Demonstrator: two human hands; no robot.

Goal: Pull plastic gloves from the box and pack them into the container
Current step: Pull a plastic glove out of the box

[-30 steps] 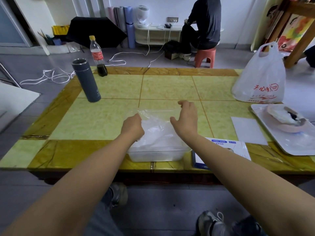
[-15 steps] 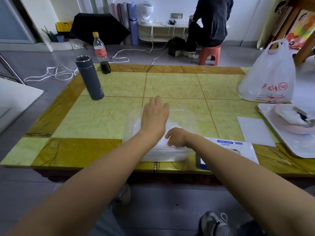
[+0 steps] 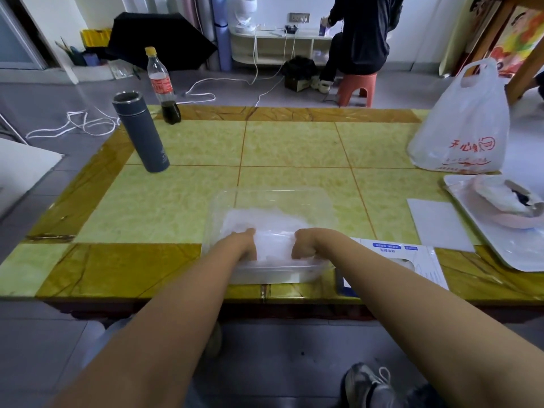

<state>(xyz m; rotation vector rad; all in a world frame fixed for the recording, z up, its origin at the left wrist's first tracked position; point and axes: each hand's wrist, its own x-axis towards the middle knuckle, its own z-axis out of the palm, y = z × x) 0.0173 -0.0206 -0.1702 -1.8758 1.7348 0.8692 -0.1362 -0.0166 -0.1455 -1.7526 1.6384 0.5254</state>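
table (image 3: 176,201): both hands (image 3: 245,245) (image 3: 306,244) now inside container (image 3: 276,272)

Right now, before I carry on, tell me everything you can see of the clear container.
The container is a clear plastic tub, rectangular with rounded corners, open-topped and upright, at the near edge of the table. A whitish layer of plastic gloves lies inside. The left hand and right hand both reach in at its near side, onto the gloves; whether they grip or only press cannot be told. The glove box lies just right of it.
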